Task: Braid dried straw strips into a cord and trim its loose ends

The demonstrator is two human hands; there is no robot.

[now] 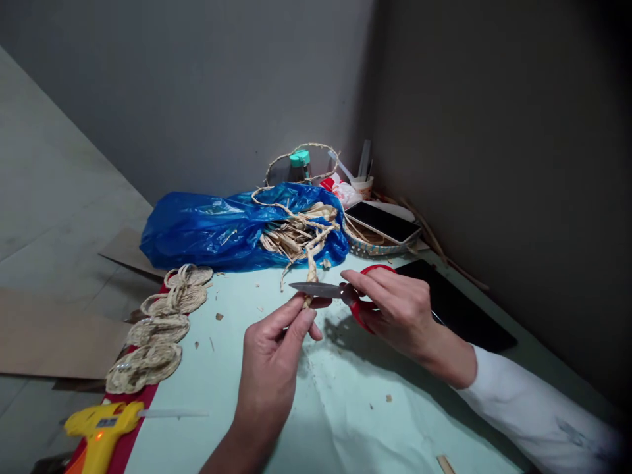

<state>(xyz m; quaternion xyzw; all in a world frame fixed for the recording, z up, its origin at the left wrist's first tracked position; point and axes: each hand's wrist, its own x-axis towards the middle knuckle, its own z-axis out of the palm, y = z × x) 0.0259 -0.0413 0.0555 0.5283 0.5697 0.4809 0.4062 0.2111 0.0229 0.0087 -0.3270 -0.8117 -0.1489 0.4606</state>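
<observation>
My left hand (276, 355) pinches the near end of a pale braided fibre cord (311, 266) between thumb and fingers. From there the cord runs up to a blue plastic bag (212, 227), whose mouth shows a bundle of dry fibre strips (286, 238). Red-handled scissors (323, 290) are gripped in my right hand (399, 309). Their dark blades point left and lie across the cord just above my left fingertips. The blades look closed or nearly so; whether the cord sits between them I cannot tell.
Woven fibre pieces (158, 329) line the table's left edge, with a yellow glue gun (106, 428) nearer me, its light glowing. At the back right, a phone (382, 222) rests on a round tray (380, 249). A black flat tablet-like slab (459, 306) lies beyond my right hand.
</observation>
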